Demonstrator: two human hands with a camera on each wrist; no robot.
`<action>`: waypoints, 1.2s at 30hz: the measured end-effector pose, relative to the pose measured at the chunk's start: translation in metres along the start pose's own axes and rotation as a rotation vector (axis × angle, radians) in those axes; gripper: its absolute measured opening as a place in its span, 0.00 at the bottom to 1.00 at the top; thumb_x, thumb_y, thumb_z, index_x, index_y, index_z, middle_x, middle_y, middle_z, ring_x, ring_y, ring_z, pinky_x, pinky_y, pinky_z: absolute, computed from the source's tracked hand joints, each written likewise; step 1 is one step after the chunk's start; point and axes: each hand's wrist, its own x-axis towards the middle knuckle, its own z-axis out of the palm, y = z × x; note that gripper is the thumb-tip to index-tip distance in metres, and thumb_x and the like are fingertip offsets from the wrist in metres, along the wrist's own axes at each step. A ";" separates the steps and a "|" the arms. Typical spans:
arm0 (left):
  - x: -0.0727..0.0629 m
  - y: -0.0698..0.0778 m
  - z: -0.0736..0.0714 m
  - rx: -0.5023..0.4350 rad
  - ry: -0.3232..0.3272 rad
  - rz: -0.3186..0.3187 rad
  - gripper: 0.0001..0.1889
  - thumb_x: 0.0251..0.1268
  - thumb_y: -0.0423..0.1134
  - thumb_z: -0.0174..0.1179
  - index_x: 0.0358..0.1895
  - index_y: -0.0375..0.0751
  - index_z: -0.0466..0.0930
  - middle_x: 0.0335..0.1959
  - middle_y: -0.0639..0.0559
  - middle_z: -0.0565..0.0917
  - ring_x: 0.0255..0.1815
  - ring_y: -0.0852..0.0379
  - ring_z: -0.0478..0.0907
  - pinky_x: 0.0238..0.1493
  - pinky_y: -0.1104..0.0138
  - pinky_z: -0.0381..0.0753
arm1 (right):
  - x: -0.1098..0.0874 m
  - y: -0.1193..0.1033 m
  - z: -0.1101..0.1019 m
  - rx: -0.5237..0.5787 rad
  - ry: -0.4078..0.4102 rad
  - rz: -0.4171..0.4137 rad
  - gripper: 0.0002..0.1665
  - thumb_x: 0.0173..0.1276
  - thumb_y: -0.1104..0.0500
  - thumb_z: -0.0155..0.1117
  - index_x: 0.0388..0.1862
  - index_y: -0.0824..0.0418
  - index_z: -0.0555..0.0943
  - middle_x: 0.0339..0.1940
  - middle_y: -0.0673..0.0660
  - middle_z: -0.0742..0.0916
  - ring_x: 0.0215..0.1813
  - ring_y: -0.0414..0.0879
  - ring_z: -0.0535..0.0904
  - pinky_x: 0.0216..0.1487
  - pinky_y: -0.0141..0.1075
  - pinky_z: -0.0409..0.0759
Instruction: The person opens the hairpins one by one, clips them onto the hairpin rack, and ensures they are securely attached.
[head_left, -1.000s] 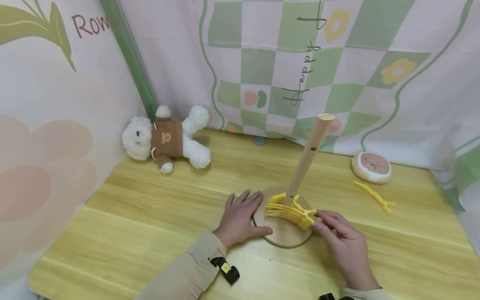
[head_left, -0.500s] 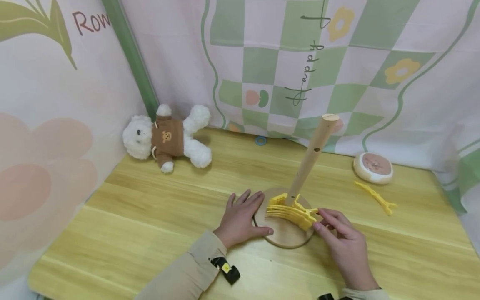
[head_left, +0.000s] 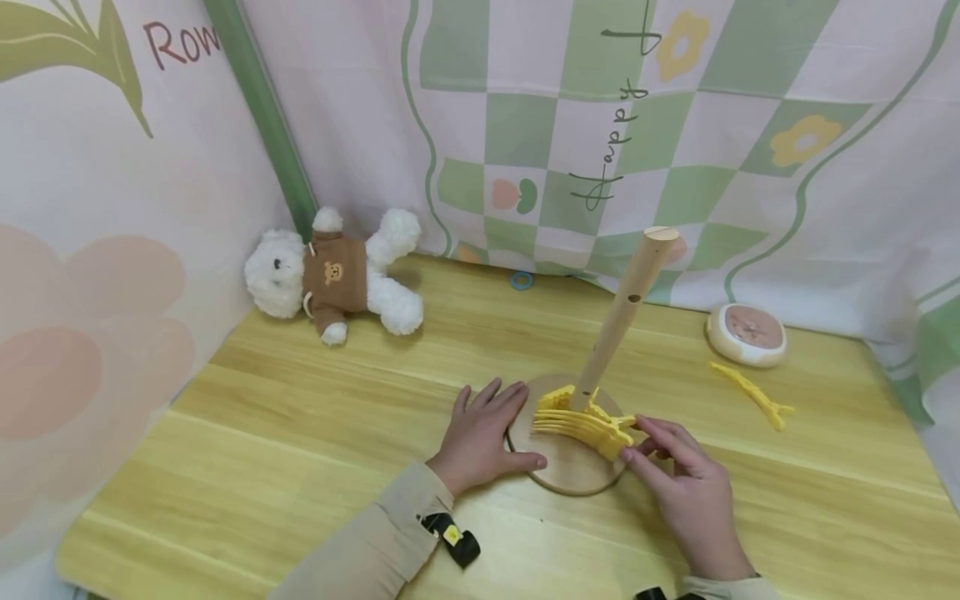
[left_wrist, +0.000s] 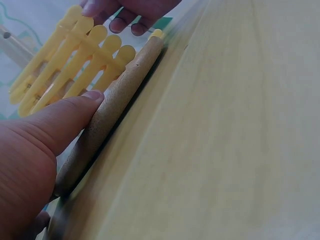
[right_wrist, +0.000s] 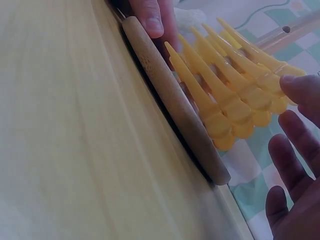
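A wooden post [head_left: 621,321] rises from a round wooden base [head_left: 564,475], with dark holes along its length. A ring of yellow plastic fence-like pieces [head_left: 583,429] stands round the foot of the post, its slats rounded at one end in the left wrist view [left_wrist: 75,57] and tapered to points in the right wrist view. My left hand [head_left: 483,437] lies with spread fingers on the left edge of the base, the thumb [left_wrist: 82,107] on its rim. My right hand [head_left: 693,492] pinches the near right end of the yellow pieces between thumb and index finger, other fingers loose.
A loose yellow forked strip [head_left: 750,396] lies on the wooden table to the right. Behind it sits a rounded white item with a pinkish-brown top [head_left: 748,335]. A white plush toy in a brown top [head_left: 333,279] lies back left; a small blue ring [head_left: 521,281] is near the curtain.
My right thumb has shifted slightly left along the end of the yellow pieces. The left hand keeps its place on the base; the head view has moved a little.
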 end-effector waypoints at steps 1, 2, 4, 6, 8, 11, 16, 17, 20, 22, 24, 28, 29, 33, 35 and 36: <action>0.000 0.000 0.000 0.000 -0.001 -0.001 0.54 0.55 0.73 0.62 0.80 0.48 0.55 0.80 0.55 0.59 0.81 0.46 0.49 0.77 0.40 0.39 | 0.000 -0.001 0.000 -0.004 0.004 0.004 0.27 0.50 0.84 0.70 0.52 0.75 0.83 0.46 0.51 0.88 0.39 0.39 0.82 0.48 0.24 0.76; 0.000 0.000 0.000 0.000 -0.001 -0.001 0.54 0.55 0.73 0.62 0.80 0.48 0.55 0.80 0.55 0.59 0.81 0.46 0.49 0.77 0.40 0.39 | 0.000 -0.001 0.000 -0.007 0.004 0.005 0.27 0.51 0.84 0.70 0.52 0.75 0.83 0.46 0.50 0.88 0.40 0.40 0.82 0.48 0.24 0.76; 0.000 0.000 0.000 -0.001 -0.002 -0.002 0.54 0.55 0.73 0.62 0.80 0.48 0.55 0.80 0.55 0.59 0.81 0.46 0.49 0.77 0.40 0.39 | 0.000 -0.001 0.000 -0.007 0.004 0.007 0.26 0.51 0.84 0.70 0.52 0.75 0.83 0.46 0.49 0.88 0.40 0.40 0.81 0.48 0.24 0.76; 0.000 0.000 0.000 -0.003 -0.002 -0.004 0.54 0.54 0.73 0.62 0.80 0.48 0.55 0.80 0.55 0.59 0.81 0.46 0.49 0.77 0.40 0.39 | 0.001 -0.001 0.001 -0.005 0.008 0.008 0.26 0.52 0.84 0.70 0.52 0.75 0.83 0.46 0.50 0.88 0.40 0.41 0.81 0.48 0.24 0.76; 0.000 0.000 0.000 -0.006 0.000 -0.004 0.54 0.54 0.73 0.62 0.80 0.48 0.56 0.80 0.55 0.59 0.81 0.47 0.49 0.77 0.40 0.39 | 0.001 -0.001 0.001 -0.002 0.012 0.014 0.26 0.52 0.83 0.69 0.52 0.75 0.83 0.46 0.50 0.88 0.40 0.42 0.81 0.48 0.24 0.76; 0.001 -0.001 0.001 -0.004 0.009 -0.001 0.54 0.54 0.74 0.62 0.80 0.48 0.56 0.79 0.55 0.59 0.81 0.46 0.50 0.77 0.40 0.39 | 0.001 0.000 0.001 0.004 0.020 0.022 0.25 0.52 0.83 0.69 0.52 0.75 0.83 0.46 0.51 0.88 0.40 0.42 0.81 0.48 0.24 0.76; 0.001 -0.003 0.003 -0.003 0.015 0.003 0.55 0.54 0.74 0.62 0.80 0.48 0.56 0.80 0.55 0.59 0.81 0.46 0.49 0.77 0.40 0.39 | 0.000 -0.001 0.001 0.006 0.016 0.036 0.26 0.52 0.83 0.70 0.53 0.74 0.83 0.47 0.51 0.88 0.40 0.41 0.81 0.49 0.24 0.76; 0.001 -0.003 0.003 -0.005 0.014 0.003 0.55 0.54 0.74 0.62 0.80 0.48 0.55 0.80 0.55 0.59 0.81 0.46 0.49 0.77 0.40 0.38 | 0.000 -0.001 0.000 0.013 0.013 0.035 0.27 0.52 0.83 0.70 0.53 0.74 0.83 0.47 0.51 0.88 0.40 0.41 0.81 0.49 0.24 0.76; 0.002 -0.003 0.004 -0.006 0.014 0.003 0.55 0.54 0.74 0.62 0.80 0.47 0.55 0.80 0.54 0.59 0.81 0.46 0.49 0.77 0.40 0.38 | -0.001 -0.001 0.000 0.028 0.004 0.029 0.27 0.53 0.83 0.69 0.54 0.75 0.82 0.48 0.52 0.88 0.41 0.41 0.81 0.50 0.24 0.76; 0.002 -0.003 0.004 -0.007 0.011 0.003 0.55 0.54 0.74 0.62 0.80 0.47 0.55 0.80 0.55 0.59 0.81 0.46 0.49 0.77 0.40 0.38 | -0.001 0.000 0.000 0.038 0.000 0.021 0.26 0.54 0.83 0.68 0.54 0.76 0.82 0.48 0.52 0.87 0.41 0.41 0.81 0.49 0.24 0.77; 0.002 -0.003 0.004 -0.008 0.009 0.002 0.55 0.54 0.74 0.62 0.80 0.47 0.55 0.80 0.55 0.59 0.81 0.46 0.49 0.77 0.40 0.38 | -0.001 0.000 0.000 0.045 -0.002 0.019 0.25 0.56 0.83 0.67 0.55 0.76 0.81 0.49 0.52 0.87 0.41 0.41 0.81 0.49 0.24 0.77; 0.002 -0.003 0.003 -0.012 0.004 0.000 0.55 0.54 0.74 0.62 0.80 0.47 0.55 0.80 0.55 0.58 0.81 0.47 0.49 0.77 0.40 0.37 | -0.001 0.001 0.000 0.070 -0.009 0.023 0.25 0.57 0.83 0.66 0.56 0.76 0.80 0.49 0.53 0.87 0.41 0.41 0.80 0.48 0.24 0.78; 0.002 -0.003 0.003 -0.013 0.003 0.000 0.55 0.54 0.74 0.62 0.80 0.47 0.55 0.80 0.55 0.58 0.81 0.47 0.48 0.77 0.40 0.37 | -0.001 0.001 0.000 0.074 -0.011 0.025 0.25 0.58 0.83 0.66 0.57 0.76 0.80 0.50 0.53 0.87 0.41 0.41 0.81 0.48 0.24 0.78; 0.001 -0.002 0.002 -0.014 0.003 0.001 0.55 0.54 0.74 0.63 0.80 0.47 0.55 0.80 0.55 0.59 0.81 0.46 0.49 0.77 0.40 0.38 | -0.001 0.001 -0.001 0.080 -0.022 0.023 0.25 0.58 0.82 0.66 0.57 0.76 0.80 0.50 0.53 0.87 0.42 0.41 0.80 0.48 0.23 0.78; 0.001 -0.001 0.001 -0.019 0.001 -0.001 0.55 0.54 0.73 0.63 0.80 0.47 0.55 0.80 0.55 0.59 0.81 0.47 0.49 0.77 0.41 0.38 | -0.001 0.002 -0.001 0.087 -0.022 0.025 0.25 0.58 0.82 0.66 0.57 0.76 0.80 0.50 0.53 0.87 0.42 0.41 0.80 0.48 0.24 0.78; 0.001 -0.001 0.001 -0.022 0.000 -0.002 0.55 0.54 0.73 0.63 0.80 0.47 0.55 0.80 0.55 0.59 0.81 0.47 0.49 0.77 0.41 0.37 | -0.001 0.002 -0.001 0.087 -0.021 0.029 0.25 0.58 0.82 0.66 0.57 0.76 0.80 0.49 0.53 0.87 0.42 0.41 0.80 0.48 0.23 0.78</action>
